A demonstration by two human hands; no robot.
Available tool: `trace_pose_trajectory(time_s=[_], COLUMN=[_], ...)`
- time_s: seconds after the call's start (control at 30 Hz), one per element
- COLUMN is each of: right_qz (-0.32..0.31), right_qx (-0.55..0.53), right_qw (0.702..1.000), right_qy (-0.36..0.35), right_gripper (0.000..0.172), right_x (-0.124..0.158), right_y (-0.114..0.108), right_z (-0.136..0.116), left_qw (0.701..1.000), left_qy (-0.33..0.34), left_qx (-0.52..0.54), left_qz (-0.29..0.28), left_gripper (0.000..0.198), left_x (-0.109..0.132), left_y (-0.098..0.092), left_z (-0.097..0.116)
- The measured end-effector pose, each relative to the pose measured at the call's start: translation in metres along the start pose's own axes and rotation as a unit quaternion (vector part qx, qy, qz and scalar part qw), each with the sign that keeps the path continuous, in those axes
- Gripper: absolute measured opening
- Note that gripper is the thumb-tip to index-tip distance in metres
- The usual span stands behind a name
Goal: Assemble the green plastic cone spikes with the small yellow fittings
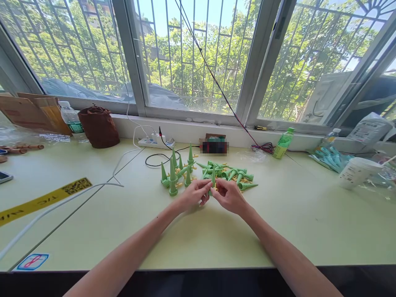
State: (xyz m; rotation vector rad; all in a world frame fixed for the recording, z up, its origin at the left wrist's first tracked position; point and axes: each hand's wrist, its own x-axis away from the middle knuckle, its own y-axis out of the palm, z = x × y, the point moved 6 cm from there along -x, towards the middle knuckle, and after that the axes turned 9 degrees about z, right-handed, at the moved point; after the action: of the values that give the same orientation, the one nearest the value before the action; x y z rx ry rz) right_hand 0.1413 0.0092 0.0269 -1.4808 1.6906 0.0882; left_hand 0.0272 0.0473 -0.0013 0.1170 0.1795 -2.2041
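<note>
Between my two hands a green cone-shaped plant watering spike (213, 176) stands point up. The fingers of my left hand (194, 194) are closed on its lower part. My right hand (230, 196) pinches a small yellow valve (216, 189) against the spike's side; whether it is fully seated I cannot tell. Left of my hands, several green spikes with yellow valves (172, 178) mostly stand upright on the table. Just behind and right of my right hand lies a loose pile of green spikes (241, 175), with yellow pieces among them.
The pale table (297, 214) runs up to a windowsill. At the back are a brown pouch (98, 126), a power strip (156, 142), a black cable and a green-labelled bottle (284, 143). A white cup (359, 172) is at right; a white cable (55, 210) crosses the left side.
</note>
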Motion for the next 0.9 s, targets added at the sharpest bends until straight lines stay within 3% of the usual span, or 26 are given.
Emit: trace_pose_trajectory(time_s=[0.9], right_qz=[0.013], right_qx=[0.028], right_qw=[0.999], right_qy=[-0.014], right_gripper=[0.029], right_x=[-0.0006], right_y=[-0.0006], right_z=[-0.0039], left_qw=[0.998], left_qy=[-0.039], left_qx=[0.049], left_qz=[-0.021], left_gripper=[0.039], left_x=[0.0000], left_y=[0.0006], left_z=[-0.0029])
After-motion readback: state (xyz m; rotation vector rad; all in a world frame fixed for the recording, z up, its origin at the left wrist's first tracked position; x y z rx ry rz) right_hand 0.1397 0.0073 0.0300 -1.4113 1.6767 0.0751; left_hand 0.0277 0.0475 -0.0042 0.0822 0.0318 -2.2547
